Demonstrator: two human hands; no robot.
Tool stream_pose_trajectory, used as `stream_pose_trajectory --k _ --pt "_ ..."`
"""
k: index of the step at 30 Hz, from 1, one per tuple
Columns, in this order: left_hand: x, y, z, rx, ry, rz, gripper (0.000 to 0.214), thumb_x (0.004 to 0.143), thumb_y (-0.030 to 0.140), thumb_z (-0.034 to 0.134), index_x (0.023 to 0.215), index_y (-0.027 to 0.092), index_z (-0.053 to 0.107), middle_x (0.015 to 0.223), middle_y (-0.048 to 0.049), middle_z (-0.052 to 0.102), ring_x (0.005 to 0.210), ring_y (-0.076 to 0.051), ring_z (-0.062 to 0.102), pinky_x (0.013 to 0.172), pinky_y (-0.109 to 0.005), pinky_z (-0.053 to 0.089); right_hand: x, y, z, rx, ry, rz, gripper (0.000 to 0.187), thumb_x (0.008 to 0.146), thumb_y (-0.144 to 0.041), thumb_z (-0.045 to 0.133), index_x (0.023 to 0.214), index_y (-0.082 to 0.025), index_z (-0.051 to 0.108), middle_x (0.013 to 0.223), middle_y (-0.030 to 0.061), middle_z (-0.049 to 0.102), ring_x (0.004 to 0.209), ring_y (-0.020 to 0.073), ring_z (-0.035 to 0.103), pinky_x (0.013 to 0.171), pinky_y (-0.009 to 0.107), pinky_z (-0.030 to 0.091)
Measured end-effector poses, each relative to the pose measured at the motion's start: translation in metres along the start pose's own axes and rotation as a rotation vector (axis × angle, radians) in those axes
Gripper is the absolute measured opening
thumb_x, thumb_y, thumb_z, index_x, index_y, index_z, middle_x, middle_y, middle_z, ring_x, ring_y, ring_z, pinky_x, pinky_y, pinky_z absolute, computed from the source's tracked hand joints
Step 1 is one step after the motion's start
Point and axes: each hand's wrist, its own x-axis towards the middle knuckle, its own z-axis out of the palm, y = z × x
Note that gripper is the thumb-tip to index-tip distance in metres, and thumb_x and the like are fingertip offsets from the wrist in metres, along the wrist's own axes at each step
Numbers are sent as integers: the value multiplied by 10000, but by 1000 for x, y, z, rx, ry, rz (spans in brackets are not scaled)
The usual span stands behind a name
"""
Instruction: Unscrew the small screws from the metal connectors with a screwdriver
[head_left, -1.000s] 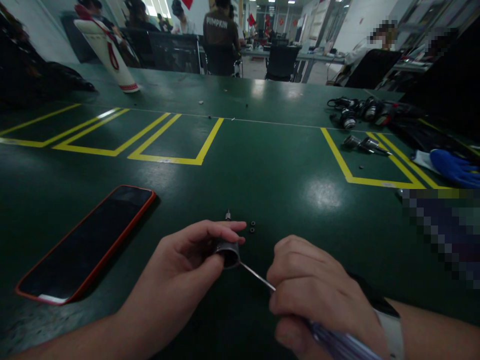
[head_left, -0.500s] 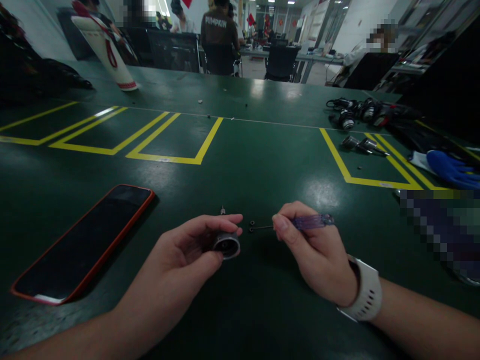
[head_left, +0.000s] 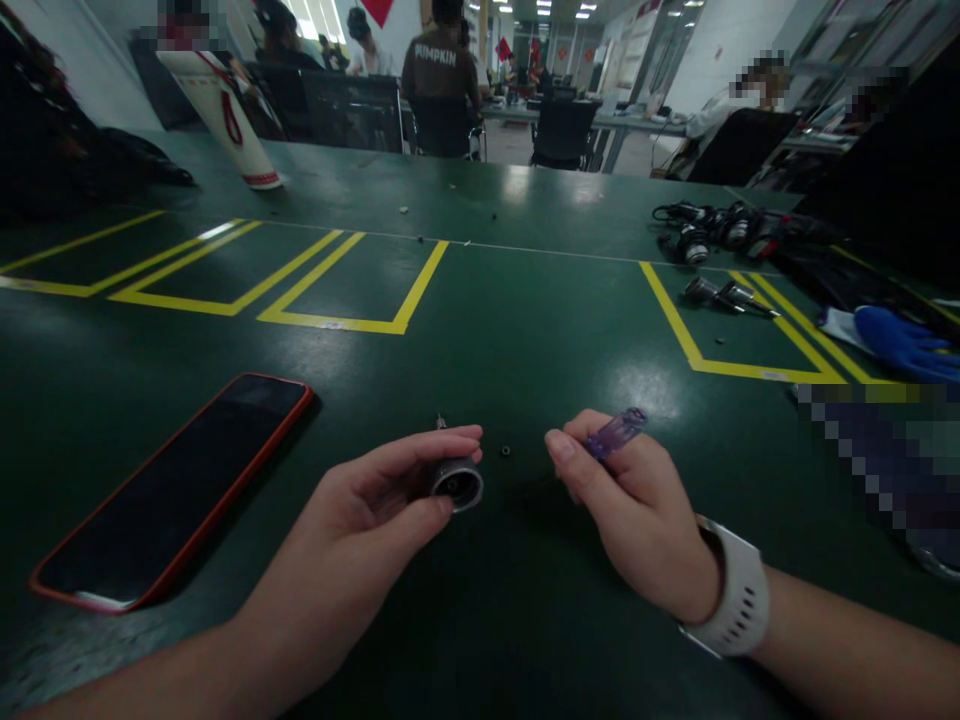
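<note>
1. Pinching the metal cylinder (head_left: 456, 483) between thumb and forefinger of the left hand (head_left: 360, 520), front centre, low over the table (head_left: 525, 330) (touching it or not, cannot tell).
2. Tilting the cylinder's open end back toward the camera, likely for a view into the bore.
3. Closing the left grip on the cylinder's wall only, other fingers curling loose behind.
4. Gripping the purple screwdriver (head_left: 615, 433) pen-style in the right hand (head_left: 637, 510), fingers shut round the handle, handle end poking up and away to the right (shaft too dark to make out).
5. Hovering the right hand beside the cylinder with a clear gap between them, seemingly parking the tool within easy reach of the part.
6. Lying loose on the table between the hands: small black ring (head_left: 506, 450). Sitting just behind the left fingertips: tiny metal bit (head_left: 439, 422).
7. Lying flat, well left of the left hand: phone (head_left: 172, 490), red case, screen dark.
8. Wearing a white watch (head_left: 731, 600) on the right wrist.
9. Resting far right: blue glove (head_left: 900, 340), and black parts (head_left: 705, 230) heaped beyond.
</note>
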Motion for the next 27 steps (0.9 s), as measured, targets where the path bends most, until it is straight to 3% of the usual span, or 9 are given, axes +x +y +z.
stream_pose_trajectory --k 3,8,13,19,23,27 --pt "1 1 0 2 15 4 229 696 159 663 896 248 732 1110 -31 690 1072 -229 607 940 -313 470 -2 3 2 252 15 72 288 900 -310 487 641 -183 494 547 -46 438 514 85 414 498 239 318" --pt "2 2 -3 9 11 11 254 694 139 667 919 243 725 1118 -30 685 1041 -217 621 942 -321 475 -11 0 3 594 32 -14 210 906 -291 484 724 -201 536 616 -29 476 607 111 451 573 267 349" --pt "4 -1 -3 25 21 58 195 689 121 670 844 226 725 1080 -25 696 1001 -207 638 935 -324 481 -15 -1 5 613 -15 -12 195 906 -273 490 737 -201 557 643 -21 483 635 115 454 585 275 341" --pt "3 -1 -2 -5 10 79 132 694 98 647 746 202 709 1007 -30 706 943 -201 654 785 -269 550 -13 3 6 582 12 41 196 895 -299 513 729 -204 556 635 -31 498 595 100 445 555 258 338" --pt "3 -1 -3 -35 8 63 110 694 108 651 730 197 704 1044 -33 688 893 -204 666 673 -243 569 -10 7 7 481 50 82 224 886 -331 527 703 -204 553 596 -43 490 574 92 446 541 246 338" --pt "3 -1 -3 -58 11 34 107 699 110 647 734 193 706 1056 -37 681 918 -209 660 699 -249 570 -5 10 7 352 45 158 254 885 -358 522 697 -191 561 595 -44 498 564 85 454 536 239 346"
